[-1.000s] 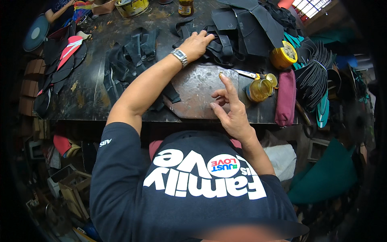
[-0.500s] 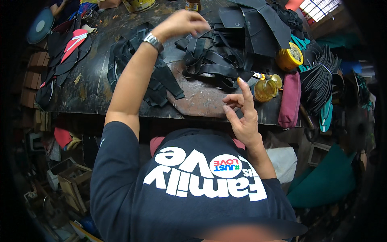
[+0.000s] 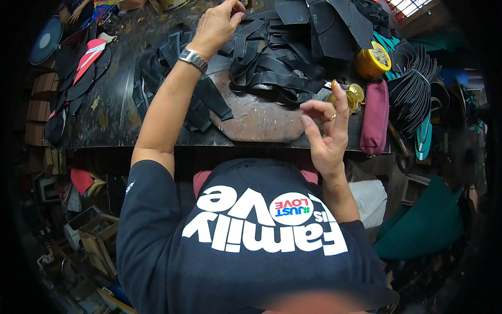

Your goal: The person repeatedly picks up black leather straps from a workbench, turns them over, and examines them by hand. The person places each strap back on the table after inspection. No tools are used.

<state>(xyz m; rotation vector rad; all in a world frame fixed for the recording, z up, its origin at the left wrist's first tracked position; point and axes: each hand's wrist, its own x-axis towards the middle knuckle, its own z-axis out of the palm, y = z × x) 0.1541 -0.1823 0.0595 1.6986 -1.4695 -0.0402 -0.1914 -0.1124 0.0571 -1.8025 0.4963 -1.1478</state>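
Note:
My left hand, with a metal wristwatch on its wrist, reaches across to the far side of the table. Its fingers are bent together, and what they hold, if anything, is too small to make out. Beside it spreads a tangled heap of black straps. My right hand is raised near the table's front edge, index finger up, thumb apart, nothing in it. A yellowish smear marks that fingertip. Just behind it stands a glass jar of amber liquid, partly hidden by the hand.
A reddish-brown board lies at the table's front. More black strips lie left of it. Rightward are a yellow tub, a maroon pouch and bundled black strips. Black sheets and sole-shaped pieces lie farther out.
My left hand has moved farther away and a little left, its fingers now bent inward. My right hand has shifted slightly right, in front of the jar. The whole view has tilted slightly.

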